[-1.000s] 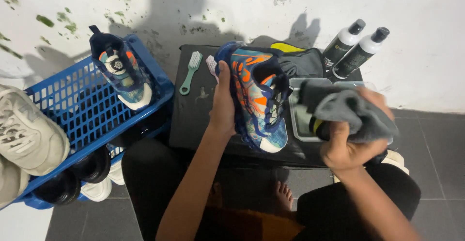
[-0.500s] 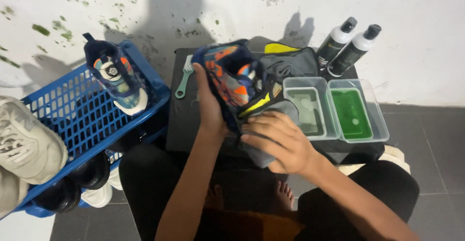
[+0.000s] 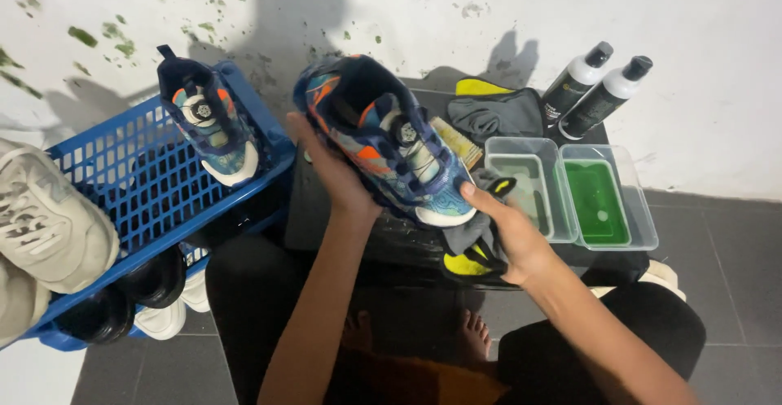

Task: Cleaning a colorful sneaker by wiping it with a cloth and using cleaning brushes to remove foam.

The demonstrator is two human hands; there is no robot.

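Observation:
My left hand [image 3: 338, 177] grips the side of a blue, orange and teal patterned sneaker [image 3: 383, 140] and holds it above a small black table [image 3: 326, 218], toe toward me. My right hand [image 3: 509, 230] holds a grey and yellow cloth [image 3: 472, 242] pressed under the sneaker's white toe. A matching sneaker [image 3: 208, 120] stands in a blue plastic basket [image 3: 130, 193] to the left.
Two clear tubs sit on the table's right, one with pale liquid [image 3: 521, 185], one with green liquid [image 3: 603, 201]. Two dark bottles [image 3: 599, 87] with white necks stand by the wall. A second grey cloth [image 3: 493, 112] and a brush [image 3: 458, 140] lie behind. White shoes [image 3: 49, 226] rest at the basket's left.
I have tilted the sneaker so its opening faces up and left. My right hand with the cloth has moved from the sneaker's side down to its toe.

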